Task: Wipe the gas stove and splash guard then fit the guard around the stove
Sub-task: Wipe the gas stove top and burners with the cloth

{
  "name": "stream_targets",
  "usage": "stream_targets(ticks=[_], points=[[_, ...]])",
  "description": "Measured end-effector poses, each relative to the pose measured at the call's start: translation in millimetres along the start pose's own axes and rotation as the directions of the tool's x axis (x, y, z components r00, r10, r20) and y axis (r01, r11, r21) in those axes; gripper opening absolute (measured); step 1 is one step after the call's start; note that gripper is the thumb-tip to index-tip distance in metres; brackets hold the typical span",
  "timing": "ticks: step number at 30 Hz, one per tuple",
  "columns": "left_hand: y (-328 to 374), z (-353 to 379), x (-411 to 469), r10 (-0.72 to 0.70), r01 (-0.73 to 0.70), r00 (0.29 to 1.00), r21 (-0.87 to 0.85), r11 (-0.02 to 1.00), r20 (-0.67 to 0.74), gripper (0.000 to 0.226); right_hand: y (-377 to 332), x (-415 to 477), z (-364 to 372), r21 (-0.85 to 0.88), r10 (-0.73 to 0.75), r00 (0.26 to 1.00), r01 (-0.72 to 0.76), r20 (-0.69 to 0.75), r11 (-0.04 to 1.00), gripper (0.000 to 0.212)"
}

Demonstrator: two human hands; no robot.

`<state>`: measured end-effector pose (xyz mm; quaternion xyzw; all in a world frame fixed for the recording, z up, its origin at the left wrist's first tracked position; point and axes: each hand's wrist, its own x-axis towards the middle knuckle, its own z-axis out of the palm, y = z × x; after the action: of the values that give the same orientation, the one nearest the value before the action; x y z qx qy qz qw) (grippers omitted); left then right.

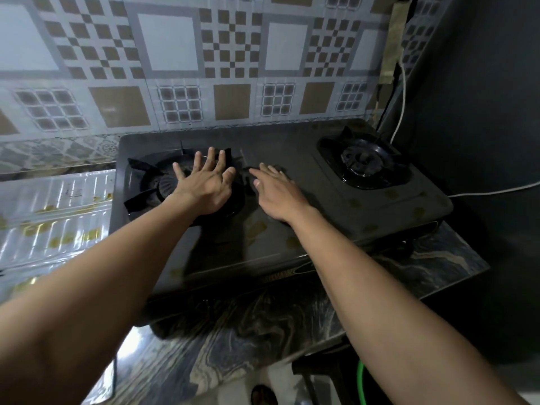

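- Gas stove (336,217): dark two-burner unit standing on a marble-patterned counter (263,323), its back edge close to the wall.
- Left burner (140,171): black pan support with raised prongs, set in the stove's left half and partly covered by the left hand.
- Right burner (365,162): black pan support and burner ring in the stove's right half, well apart from both hands.
- Left hand (204,185): palm down over the left burner, fingers straight and spread wide, grasping nothing; whether it touches the pan support cannot be told.
- Right hand (277,191): palm down on the flat top between the two burners, fingers extended and relaxed, grasping nothing.
- Splash guard (58,211): silvery ribbed sheet with gold markings, lying flat on the counter just beside the stove's left edge, not fitted around it.
- Wall tiles (169,42): grey, white and brown checked pattern behind the stove.
- White cable (403,92): runs down the right corner behind the stove.
- Green hose (361,381): visible below the counter's front edge, at lower right.
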<state>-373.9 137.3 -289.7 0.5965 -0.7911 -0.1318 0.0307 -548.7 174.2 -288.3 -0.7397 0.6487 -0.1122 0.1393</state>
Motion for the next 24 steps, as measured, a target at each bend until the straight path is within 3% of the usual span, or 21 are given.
stream_targets(ticks=[6,19,24], points=[[-0.5,0.6,-0.5,0.003,-0.003,1.0,0.01,1.0,0.021,0.062,-15.0,-31.4,4.4,-0.036,-0.015,0.998,0.017,0.053,0.999,0.048],[3.4,2.0,-3.5,0.038,-0.036,0.998,0.034,0.999,-0.055,0.063,-22.0,-105.9,34.2,-0.059,-0.144,0.988,0.141,-0.048,0.988,0.048],[10.4,2.1,-7.5,0.096,-0.092,0.993,0.062,0.994,-0.065,0.062,-12.4,-97.7,30.3,-0.051,-0.094,0.993,0.09,-0.068,0.995,0.049]])
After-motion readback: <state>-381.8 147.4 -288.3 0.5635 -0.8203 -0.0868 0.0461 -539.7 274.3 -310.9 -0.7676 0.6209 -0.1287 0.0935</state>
